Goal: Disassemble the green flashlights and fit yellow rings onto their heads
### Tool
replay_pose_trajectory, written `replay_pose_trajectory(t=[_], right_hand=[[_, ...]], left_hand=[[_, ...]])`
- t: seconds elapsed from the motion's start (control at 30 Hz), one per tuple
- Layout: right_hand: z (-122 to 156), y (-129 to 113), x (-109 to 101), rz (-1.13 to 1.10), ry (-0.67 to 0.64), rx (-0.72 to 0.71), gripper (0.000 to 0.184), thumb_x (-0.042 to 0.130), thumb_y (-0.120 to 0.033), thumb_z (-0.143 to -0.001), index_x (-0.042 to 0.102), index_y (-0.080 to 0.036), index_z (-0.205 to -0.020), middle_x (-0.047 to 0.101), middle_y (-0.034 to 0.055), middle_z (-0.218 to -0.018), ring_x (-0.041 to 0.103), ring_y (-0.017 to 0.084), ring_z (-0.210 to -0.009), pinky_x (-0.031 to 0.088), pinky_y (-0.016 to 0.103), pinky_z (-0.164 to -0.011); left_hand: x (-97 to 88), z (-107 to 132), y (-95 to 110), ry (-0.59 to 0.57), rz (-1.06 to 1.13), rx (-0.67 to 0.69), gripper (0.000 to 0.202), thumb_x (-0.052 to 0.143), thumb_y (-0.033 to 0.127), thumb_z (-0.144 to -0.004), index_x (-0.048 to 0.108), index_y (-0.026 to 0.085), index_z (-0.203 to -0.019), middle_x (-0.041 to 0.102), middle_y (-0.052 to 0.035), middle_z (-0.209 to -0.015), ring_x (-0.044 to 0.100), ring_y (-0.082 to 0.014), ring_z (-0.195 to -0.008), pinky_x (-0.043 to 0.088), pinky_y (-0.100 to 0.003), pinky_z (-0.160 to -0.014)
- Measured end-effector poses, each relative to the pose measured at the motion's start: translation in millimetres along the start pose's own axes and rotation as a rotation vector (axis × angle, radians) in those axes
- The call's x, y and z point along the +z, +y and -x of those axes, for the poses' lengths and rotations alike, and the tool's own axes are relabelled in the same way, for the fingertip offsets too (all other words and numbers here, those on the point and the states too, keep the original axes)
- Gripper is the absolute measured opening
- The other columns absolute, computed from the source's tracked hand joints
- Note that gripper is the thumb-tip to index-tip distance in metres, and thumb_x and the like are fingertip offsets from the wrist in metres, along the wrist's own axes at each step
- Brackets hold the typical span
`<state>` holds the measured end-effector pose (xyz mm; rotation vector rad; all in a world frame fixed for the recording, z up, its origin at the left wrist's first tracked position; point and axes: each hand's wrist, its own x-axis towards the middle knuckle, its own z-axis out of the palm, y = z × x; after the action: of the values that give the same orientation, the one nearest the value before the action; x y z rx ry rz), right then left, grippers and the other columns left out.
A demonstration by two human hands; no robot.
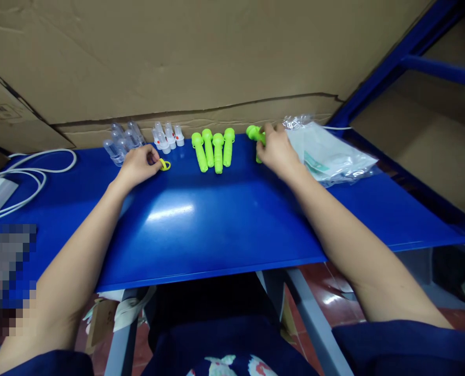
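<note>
The yellow ring [166,166] is at the left hand's [140,166] thumb tip, toward the blue table's [224,224] back edge and well apart from the right hand [276,150] — I cannot tell whether it is pinched. The right hand bends its fingers over a partly hidden lime-green torch-shaped piece [252,131], near that edge; grip or mere touch, I cannot tell. Between the hands lie four lime-green torch-shaped tubes [218,152]. White-based clear caps [170,136] are behind the ring, clear domes [117,150] behind the left hand — and a plastic bag [338,154] beside the right.
</note>
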<state>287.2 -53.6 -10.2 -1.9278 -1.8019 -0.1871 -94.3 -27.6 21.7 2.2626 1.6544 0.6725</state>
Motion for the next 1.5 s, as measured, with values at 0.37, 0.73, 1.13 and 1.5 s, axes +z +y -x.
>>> replay_pose_trajectory(t=[0.37, 0.73, 1.13, 1.5], right_hand=[[26.1, -43.2, 4.5, 0.089, -0.104, -0.195, 0.046, 0.041, -0.022, -0.105, 0.067, -0.009, -0.141, 0.057, 0.0296, -0.149, 0.047, 0.048, -0.137, 0.039, 0.067, -0.105], [25.3, -55.2, -2.2, 0.055, -0.179, -0.243, 0.037, 0.042, -0.026, -0.102, 0.072, -0.010, -0.117, 0.071, 0.0280, -0.117, 0.066, 0.042, -0.109, 0.049, 0.059, -0.098], [22.0, -49.4, -3.4, -0.282, 0.019, -0.587, 0.051, 0.047, -0.024, -0.101, 0.048, -0.014, -0.151, 0.066, 0.0243, -0.141, 0.065, 0.040, -0.126, 0.053, 0.061, -0.107], [33.0, -62.3, 5.2, -0.336, -0.003, -0.761, 0.042, 0.040, -0.017, -0.107, 0.059, -0.022, -0.144, 0.072, 0.0176, -0.131, 0.063, 0.036, -0.125, 0.053, 0.057, -0.103]], left_hand=[[2.5, -4.3, -10.4, 0.105, 0.052, 0.014, 0.017, 0.062, 0.009, -0.074, 0.061, 0.023, -0.084, 0.076, -0.0065, -0.097, 0.064, -0.0218, -0.082, 0.056, -0.041, -0.090], [15.0, -5.5, -11.0, 0.204, 0.032, 0.107, 0.014, 0.060, 0.011, -0.082, 0.066, 0.020, -0.090, 0.075, -0.0110, -0.106, 0.070, -0.0247, -0.090, 0.059, -0.045, -0.096], [27.0, 0.9, 20.6, 0.099, 0.487, 0.389, 0.056, 0.078, 0.047, -0.089, 0.062, 0.022, -0.136, 0.068, -0.0169, -0.145, 0.070, -0.0308, -0.131, 0.065, -0.040, -0.096], [20.2, 20.4, 52.3, 0.019, 0.628, 0.410, 0.069, 0.090, 0.067, -0.076, 0.084, 0.014, -0.120, 0.083, -0.0129, -0.115, 0.080, -0.0278, -0.109, 0.070, -0.045, -0.100]])
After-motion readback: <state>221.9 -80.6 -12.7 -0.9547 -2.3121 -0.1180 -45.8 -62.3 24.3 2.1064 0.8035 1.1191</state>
